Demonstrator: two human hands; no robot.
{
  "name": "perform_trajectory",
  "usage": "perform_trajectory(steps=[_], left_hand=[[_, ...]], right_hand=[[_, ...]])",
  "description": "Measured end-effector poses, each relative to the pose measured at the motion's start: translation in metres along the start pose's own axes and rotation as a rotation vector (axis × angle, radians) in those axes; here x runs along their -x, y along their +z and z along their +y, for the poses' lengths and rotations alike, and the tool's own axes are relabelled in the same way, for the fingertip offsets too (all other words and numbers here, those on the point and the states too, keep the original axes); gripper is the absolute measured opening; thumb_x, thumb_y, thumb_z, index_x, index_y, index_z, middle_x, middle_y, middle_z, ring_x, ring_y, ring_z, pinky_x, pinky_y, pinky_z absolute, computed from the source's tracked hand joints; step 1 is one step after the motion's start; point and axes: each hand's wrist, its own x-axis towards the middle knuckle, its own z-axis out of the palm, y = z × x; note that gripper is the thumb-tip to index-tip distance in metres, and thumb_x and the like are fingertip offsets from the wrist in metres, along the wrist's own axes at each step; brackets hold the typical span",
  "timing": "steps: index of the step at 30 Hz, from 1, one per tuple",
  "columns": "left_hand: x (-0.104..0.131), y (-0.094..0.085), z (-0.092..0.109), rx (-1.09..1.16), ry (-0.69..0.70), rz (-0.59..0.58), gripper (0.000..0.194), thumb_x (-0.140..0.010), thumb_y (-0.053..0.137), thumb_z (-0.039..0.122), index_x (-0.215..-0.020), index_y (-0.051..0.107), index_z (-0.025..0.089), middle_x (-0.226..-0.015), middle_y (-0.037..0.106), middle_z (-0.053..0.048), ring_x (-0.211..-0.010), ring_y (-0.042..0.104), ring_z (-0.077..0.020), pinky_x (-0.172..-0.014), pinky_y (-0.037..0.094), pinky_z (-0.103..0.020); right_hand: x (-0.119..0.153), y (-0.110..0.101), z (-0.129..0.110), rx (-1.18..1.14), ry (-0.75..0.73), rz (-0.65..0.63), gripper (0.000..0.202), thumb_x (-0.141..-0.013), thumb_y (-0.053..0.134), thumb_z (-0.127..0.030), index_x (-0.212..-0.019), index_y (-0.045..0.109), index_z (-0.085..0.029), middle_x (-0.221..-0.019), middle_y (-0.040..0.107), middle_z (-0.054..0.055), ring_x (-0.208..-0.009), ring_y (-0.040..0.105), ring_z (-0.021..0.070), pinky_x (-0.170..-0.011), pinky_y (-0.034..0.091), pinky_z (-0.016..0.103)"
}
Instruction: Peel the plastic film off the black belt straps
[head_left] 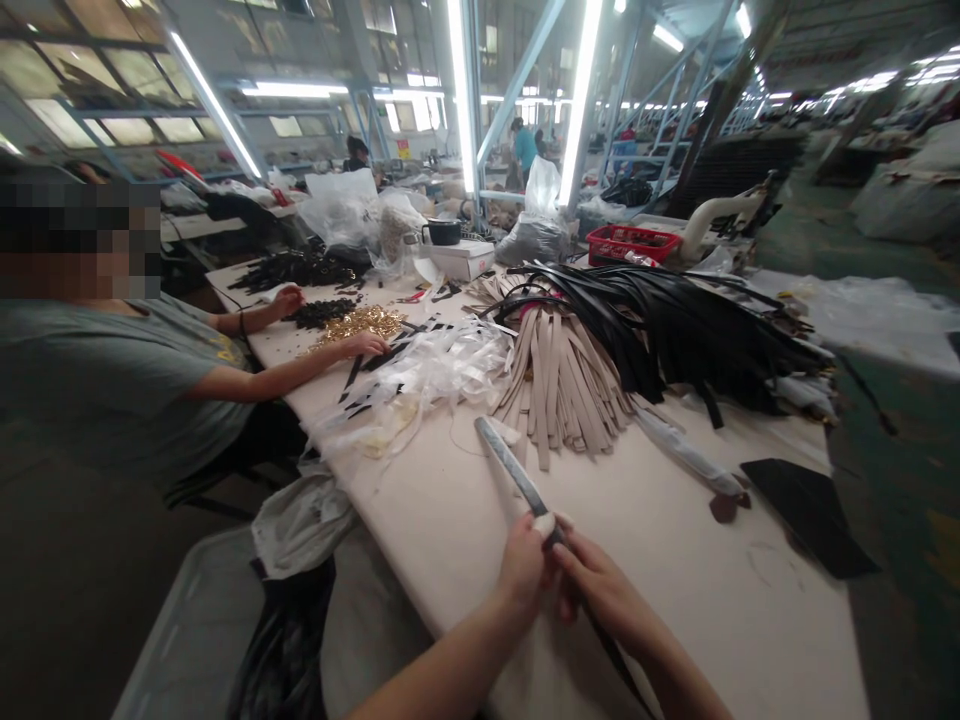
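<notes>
A long narrow strap, pale and shiny on its upper part and dark lower down, runs between my hands over the near part of the table. Fingers closed, my left hand grips it, with something white at the thumb. My right hand pinches the same strap just beside the left. The strap's dark lower end hangs below my right hand. Beyond my hands lies a fanned bundle of beige straps, with a heap of black straps to its right.
White plastic strips lie left of the beige straps, near gold metal pieces. A person sits at the left, both hands on the table. A black piece lies at right; a red basket stands behind.
</notes>
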Motion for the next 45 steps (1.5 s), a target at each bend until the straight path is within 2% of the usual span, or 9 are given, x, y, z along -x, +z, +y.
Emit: perform_trajectory(steps=[4,7,9,15,21,29,34,38,45], left_hand=[[-0.023,-0.007,0.039,0.224,0.068,-0.077,0.036,-0.085,0.059,0.043,-0.109,0.06,0.016,-0.092,0.073,-0.012,-0.078,0.07,-0.0239,-0.063,0.053,-0.032],[-0.046,-0.016,0.081,0.268,0.229,0.005,0.025,-0.088,0.058,0.037,-0.101,0.061,0.016,-0.077,0.069,-0.006,-0.066,0.067,-0.0181,-0.073,0.054,-0.036],[-0.051,-0.017,0.089,0.236,0.289,0.021,0.022,-0.088,0.06,0.036,-0.098,0.063,0.016,-0.071,0.066,-0.002,-0.063,0.065,-0.0164,-0.073,0.053,-0.034],[-0.037,-0.008,0.066,-0.061,0.226,-0.03,0.032,-0.084,0.063,0.044,-0.092,0.066,0.014,-0.078,0.071,-0.008,-0.063,0.066,-0.0189,-0.054,0.044,-0.026],[-0.054,-0.012,0.088,0.031,0.354,0.014,0.029,-0.083,0.065,0.042,-0.091,0.066,0.014,-0.076,0.072,-0.008,-0.076,0.069,-0.0215,-0.074,0.051,-0.032],[-0.026,-0.008,0.014,0.03,0.253,0.126,0.027,-0.076,0.067,0.039,-0.082,0.065,0.013,-0.078,0.074,-0.01,-0.067,0.068,-0.02,-0.063,0.05,-0.029],[-0.037,-0.016,0.05,-0.045,0.134,-0.013,0.024,-0.076,0.064,0.033,-0.086,0.068,0.012,-0.089,0.076,-0.015,-0.055,0.064,-0.0177,-0.053,0.048,-0.028],[-0.06,-0.015,0.08,-0.028,0.184,-0.032,0.03,-0.081,0.062,0.04,-0.093,0.069,0.013,-0.096,0.076,-0.015,-0.072,0.071,-0.0225,-0.065,0.053,-0.031],[-0.04,-0.008,0.027,0.004,0.238,0.061,0.024,-0.077,0.065,0.038,-0.08,0.065,0.013,-0.087,0.076,-0.013,-0.075,0.071,-0.0237,-0.069,0.054,-0.033]], right_hand=[[-0.009,-0.002,0.004,0.08,0.013,-0.012,0.041,-0.094,0.045,-0.057,-0.093,0.056,-0.018,-0.057,0.06,-0.004,-0.033,0.041,0.0069,-0.034,0.028,0.019],[-0.01,0.0,0.003,0.056,0.108,-0.133,0.035,-0.091,0.053,-0.052,-0.089,0.056,-0.017,-0.064,0.066,0.0,-0.043,0.055,0.0101,-0.042,0.04,0.02],[-0.019,0.008,-0.004,0.034,0.094,-0.15,0.033,-0.088,0.059,-0.05,-0.091,0.057,-0.017,-0.075,0.07,0.004,-0.055,0.064,0.0137,-0.051,0.049,0.024],[-0.072,0.032,-0.023,0.097,-0.136,0.111,0.043,-0.093,0.044,-0.061,-0.091,0.052,-0.019,-0.058,0.06,-0.004,-0.04,0.055,0.0112,-0.04,0.043,0.022],[-0.077,0.034,-0.004,0.157,-0.154,0.132,0.043,-0.095,0.038,-0.058,-0.089,0.056,-0.019,-0.049,0.054,-0.006,-0.032,0.046,0.0098,-0.034,0.033,0.02],[-0.079,0.029,-0.002,0.287,-0.268,0.251,0.04,-0.095,0.047,-0.051,-0.074,0.062,-0.02,-0.069,0.066,0.005,-0.071,0.062,0.0206,-0.065,0.047,0.029],[-0.079,0.032,0.004,0.258,-0.229,0.232,0.047,-0.099,0.035,-0.056,-0.078,0.057,-0.021,-0.056,0.058,0.0,-0.044,0.051,0.0139,-0.045,0.04,0.025],[-0.081,0.032,0.006,0.248,-0.214,0.203,0.045,-0.099,0.034,-0.057,-0.087,0.057,-0.021,-0.054,0.056,-0.004,-0.037,0.047,0.0117,-0.038,0.035,0.022],[-0.081,0.027,0.004,0.32,-0.281,0.282,0.042,-0.097,0.044,-0.051,-0.072,0.057,-0.02,-0.069,0.065,0.004,-0.062,0.058,0.0168,-0.058,0.043,0.026]])
